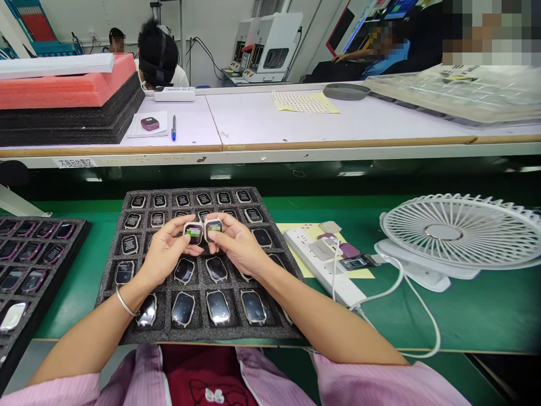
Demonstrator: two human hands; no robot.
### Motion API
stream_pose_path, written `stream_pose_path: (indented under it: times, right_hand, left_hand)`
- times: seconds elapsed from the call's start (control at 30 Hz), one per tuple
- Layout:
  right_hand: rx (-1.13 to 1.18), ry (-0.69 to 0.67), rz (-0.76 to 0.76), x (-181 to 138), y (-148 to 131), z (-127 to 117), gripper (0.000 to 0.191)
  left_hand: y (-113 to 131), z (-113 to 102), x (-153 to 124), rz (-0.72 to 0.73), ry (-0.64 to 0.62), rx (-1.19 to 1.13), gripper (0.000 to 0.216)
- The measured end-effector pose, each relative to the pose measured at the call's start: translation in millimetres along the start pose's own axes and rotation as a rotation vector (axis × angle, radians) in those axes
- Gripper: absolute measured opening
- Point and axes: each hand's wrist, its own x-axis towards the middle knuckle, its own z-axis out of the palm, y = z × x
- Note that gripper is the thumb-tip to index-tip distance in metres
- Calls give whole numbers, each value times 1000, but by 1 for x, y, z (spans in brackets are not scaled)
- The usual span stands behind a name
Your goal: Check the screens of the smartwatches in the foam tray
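Between thumb and fingers, my left hand [167, 251] grips a smartwatch body [193, 232] whose screen is lit with green and white. Close beside it, my right hand [239, 245] pinches a second smartwatch [213, 228], its screen also lit in colour. Both hands are over a black foam tray [164, 332] with rows of pockets. Strapless watches lie in many pockets; those in the far rows show white text, while a near watch [218, 307] has a dark screen. My hands and forearms hide some pockets in the middle and right.
Left of the tray stands another foam tray [54, 276] with purple-rimmed watches. To the right are a white power strip [325, 270], cables and a white fan [460, 231]. A raised shelf [249, 124] beyond bears foam stacks [63, 93], a pen [173, 128] and a plastic tray [456, 93]. People sit behind.
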Motion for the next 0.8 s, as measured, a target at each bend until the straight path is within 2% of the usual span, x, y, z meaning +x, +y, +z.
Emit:
stream_pose_path:
  times: [0.67, 0.8]
  right_hand:
    - [-7, -15, -1, 1, 4, 0, 44]
    - [60, -7, 6, 4, 3, 0, 35]
  left_hand:
    - [-1, -3, 2, -13, 28, -46, 46]
    - [-2, -4, 5, -13, 28, -77, 51]
